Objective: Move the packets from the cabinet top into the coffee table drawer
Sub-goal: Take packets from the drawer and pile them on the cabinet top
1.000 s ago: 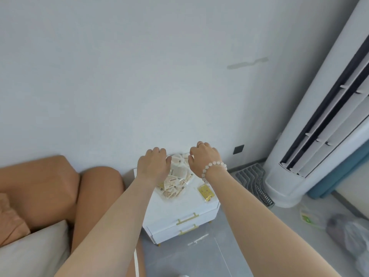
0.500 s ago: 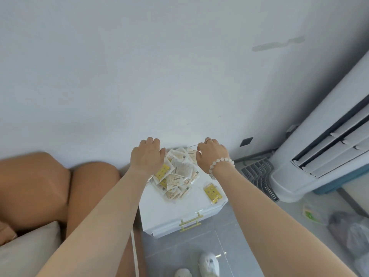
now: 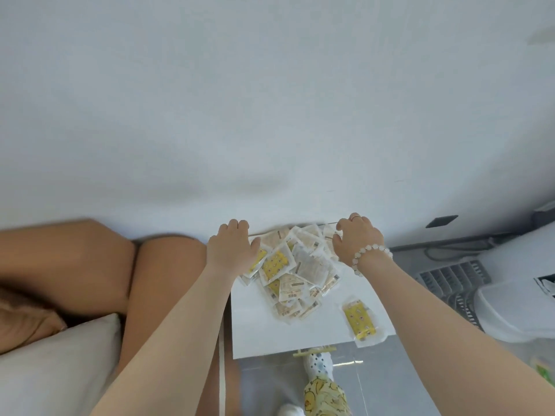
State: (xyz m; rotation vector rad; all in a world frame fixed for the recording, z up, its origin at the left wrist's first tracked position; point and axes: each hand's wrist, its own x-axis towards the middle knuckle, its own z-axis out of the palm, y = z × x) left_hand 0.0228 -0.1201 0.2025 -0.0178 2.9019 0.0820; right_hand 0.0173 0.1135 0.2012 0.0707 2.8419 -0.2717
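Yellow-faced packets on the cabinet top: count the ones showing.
4 visible: one alone near the right front corner, two side by side by the left hand, one partly buried below them. More may hide in the pile.

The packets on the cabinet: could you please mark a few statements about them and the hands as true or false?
1. Most packets lie heaped on the cabinet. True.
2. One packet lies apart from the pile. True.
3. The left hand wears a bead bracelet. False: the bracelet is on the right hand.
4. Both hands are at the pile's near edge. False: they flank its far end, by the wall.
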